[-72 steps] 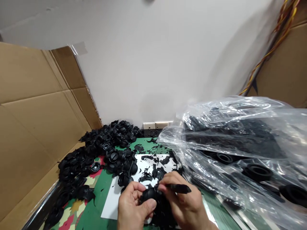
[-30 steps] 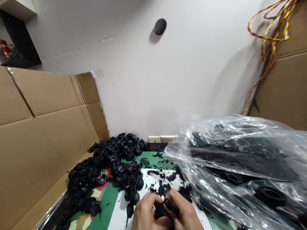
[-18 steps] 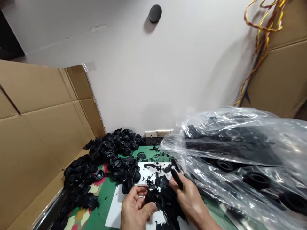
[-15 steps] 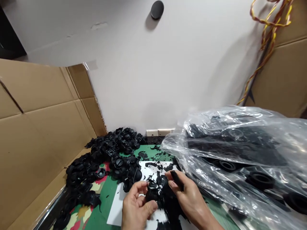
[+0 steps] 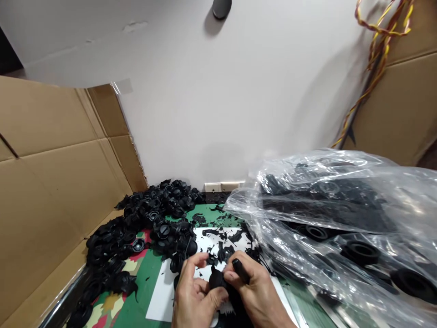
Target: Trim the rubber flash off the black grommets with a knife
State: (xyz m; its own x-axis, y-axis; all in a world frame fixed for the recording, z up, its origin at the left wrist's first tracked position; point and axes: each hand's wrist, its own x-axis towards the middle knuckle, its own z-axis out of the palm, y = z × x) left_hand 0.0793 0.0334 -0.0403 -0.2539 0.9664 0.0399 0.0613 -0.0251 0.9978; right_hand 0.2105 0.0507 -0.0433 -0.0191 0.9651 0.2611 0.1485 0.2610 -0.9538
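Left hand point(image 5: 194, 296): fingers half curled, with the forefinger arched over and the thumb pressed up from below. It pinches a small black rubber part point(image 5: 215, 279). The part sits low in the middle of the view, between both hands and above the white sheet point(image 5: 160, 298). It is too dark to tell which way it faces.

Right hand point(image 5: 257, 298): clenched round a short black tool point(image 5: 241, 270), and its fingertips also touch the part. The tool's long axis runs slantwise, with the free end up, to the left and away from the person, and the other end buried in the palm.

Black scraps point(image 5: 223, 237) lie scattered on the sheet just beyond the hands. The sheet rests on a green mat point(image 5: 136, 310).

Containers, left to right:
- The cardboard wall point(image 5: 51, 182) stands open along the left side. At its foot, a loose pile of black rubber parts point(image 5: 150, 218) reaches back to the white wall.
- The clear plastic bag point(image 5: 341, 182) lies slumped on the right, its near edge just beside the right hand. Inside it are more black rubber rings point(image 5: 362, 251), seen through the film.
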